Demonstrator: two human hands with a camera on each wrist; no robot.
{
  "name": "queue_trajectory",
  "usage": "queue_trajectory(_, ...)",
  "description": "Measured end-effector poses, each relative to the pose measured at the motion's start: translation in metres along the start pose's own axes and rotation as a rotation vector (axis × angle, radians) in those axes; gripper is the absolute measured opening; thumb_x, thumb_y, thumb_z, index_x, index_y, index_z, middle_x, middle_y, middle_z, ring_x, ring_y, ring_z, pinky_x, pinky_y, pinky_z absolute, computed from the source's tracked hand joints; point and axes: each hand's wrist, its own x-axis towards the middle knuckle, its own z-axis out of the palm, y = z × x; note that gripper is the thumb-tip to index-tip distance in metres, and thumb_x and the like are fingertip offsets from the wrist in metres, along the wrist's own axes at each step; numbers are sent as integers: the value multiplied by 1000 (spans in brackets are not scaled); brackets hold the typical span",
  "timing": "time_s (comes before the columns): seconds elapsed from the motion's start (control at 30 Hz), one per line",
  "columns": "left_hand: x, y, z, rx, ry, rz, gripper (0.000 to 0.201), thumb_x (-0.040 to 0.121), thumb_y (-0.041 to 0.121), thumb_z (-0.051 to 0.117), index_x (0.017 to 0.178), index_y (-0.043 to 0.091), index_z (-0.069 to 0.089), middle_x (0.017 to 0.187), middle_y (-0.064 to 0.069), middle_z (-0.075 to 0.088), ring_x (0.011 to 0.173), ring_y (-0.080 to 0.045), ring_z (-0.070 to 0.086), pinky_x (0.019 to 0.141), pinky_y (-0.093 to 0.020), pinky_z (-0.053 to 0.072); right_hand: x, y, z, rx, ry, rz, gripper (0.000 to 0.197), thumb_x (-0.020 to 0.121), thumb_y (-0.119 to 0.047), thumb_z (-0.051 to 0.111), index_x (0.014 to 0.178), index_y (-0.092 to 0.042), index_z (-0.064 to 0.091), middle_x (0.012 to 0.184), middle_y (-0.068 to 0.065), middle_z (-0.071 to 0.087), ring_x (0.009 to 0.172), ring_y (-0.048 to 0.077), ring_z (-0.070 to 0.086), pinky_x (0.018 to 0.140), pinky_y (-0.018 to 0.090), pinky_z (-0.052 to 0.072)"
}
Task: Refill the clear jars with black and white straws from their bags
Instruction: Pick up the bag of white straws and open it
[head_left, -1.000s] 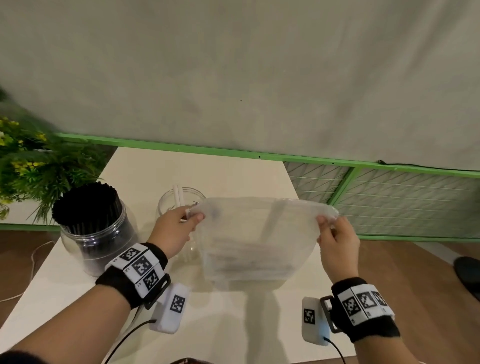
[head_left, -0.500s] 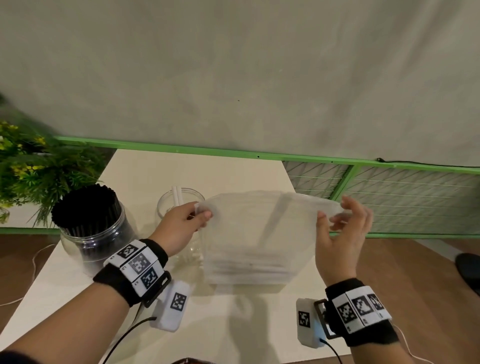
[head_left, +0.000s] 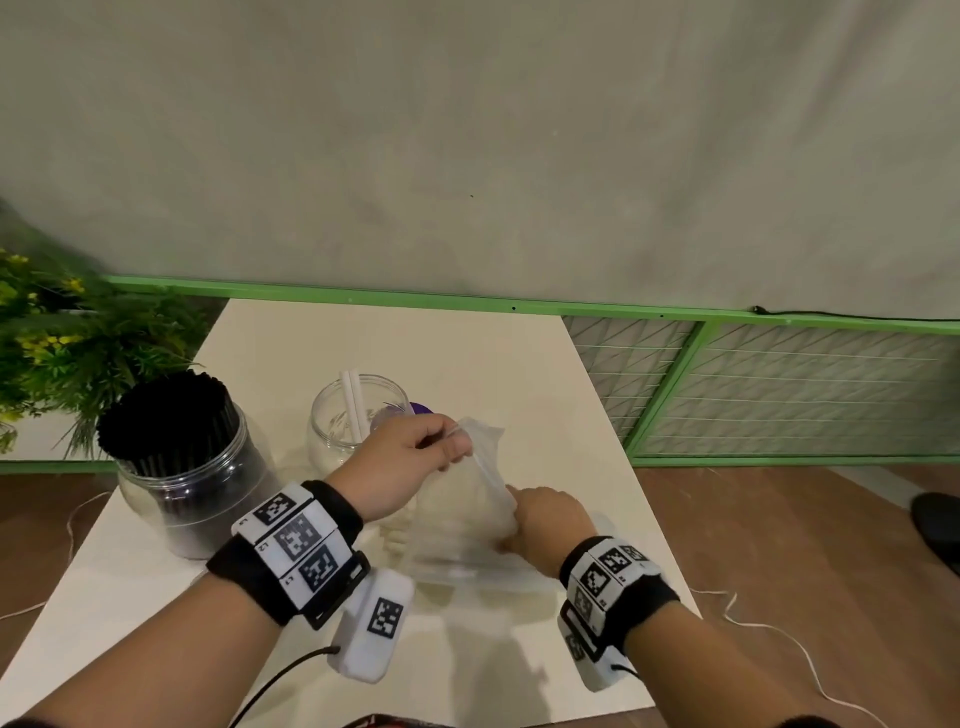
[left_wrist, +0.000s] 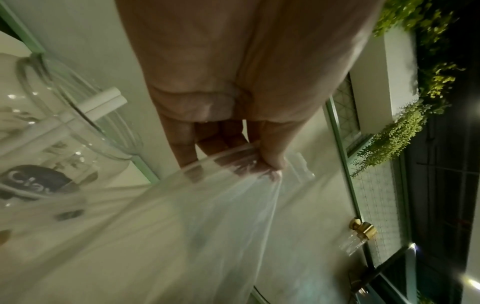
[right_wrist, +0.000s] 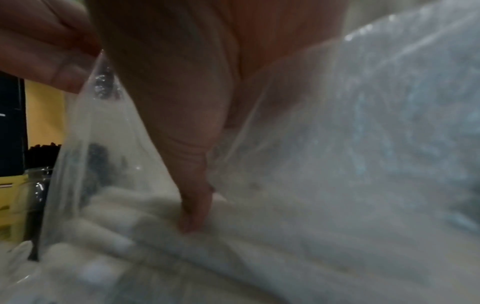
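Note:
A clear plastic bag (head_left: 452, 540) of white straws (right_wrist: 130, 226) stands on the white table (head_left: 467, 353). My left hand (head_left: 457, 441) pinches the bag's top edge and holds it up. My right hand (head_left: 511, 512) is inside the bag's mouth; in the right wrist view one finger (right_wrist: 194, 205) reaches straight down onto the straws, with none seen gripped. Behind the left hand a clear jar (head_left: 332, 431) holds two white straws (head_left: 353, 410). To its left another jar (head_left: 192, 493) is packed with black straws (head_left: 166, 415).
A leafy plant (head_left: 62, 353) crowds the table's left rear corner. A green rail (head_left: 675, 314) and wire mesh panel (head_left: 779, 389) run behind and to the right. A purple object (head_left: 421, 408) peeks from behind the clear jar. Thin cables trail on the wooden floor (head_left: 779, 545).
My right hand let go of the bag's right corner and went down into its mouth. The bag, earlier stretched wide between both hands, now hangs from my left hand alone.

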Motion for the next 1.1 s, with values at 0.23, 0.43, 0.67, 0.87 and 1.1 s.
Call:
queue_trajectory(0.23,-9,-7,-14,-138,98,-30,10,90,16,61,90,22,69,78,14,65,75,-6,57,79,-24,46,0,27,-7,211,67,8,27,93,-37,57,108,-16,63,107,7,66,100,29,61,80,32,46)
queue_trajectory(0.43,-26,-30,-35,-257,302,-174,47,73,40,77,112,37,51,111,9,57,96,-12,59,86,-29,47,-19,73,-23,919,203,61,19,85,-22,72,102,-14,69,96,-4,72,90,6,66,84,25,45)
queue_trajectory(0.67,-54,-47,-31,-302,52,-242,107,30,66,86,122,48,34,129,17,48,121,-1,47,93,-24,45,-24,33,-70,1497,253,-194,31,67,-36,82,85,-13,74,89,0,74,92,9,68,84,21,50)
queue_trajectory(0.87,-81,-41,-42,-382,277,-228,100,33,57,90,119,20,56,108,4,72,105,-12,66,92,-32,52,-8,-62,-76,1454,209,-392,23,91,-31,53,96,-21,73,102,-3,72,103,9,65,93,24,49)
queue_trajectory(1.1,-126,-41,-105,-295,486,-276,53,65,10,82,111,17,59,100,2,74,94,-10,69,73,-16,55,4,-134,-71,1261,-197,-644,47,78,-9,78,122,-6,62,119,2,69,114,13,63,100,29,48)
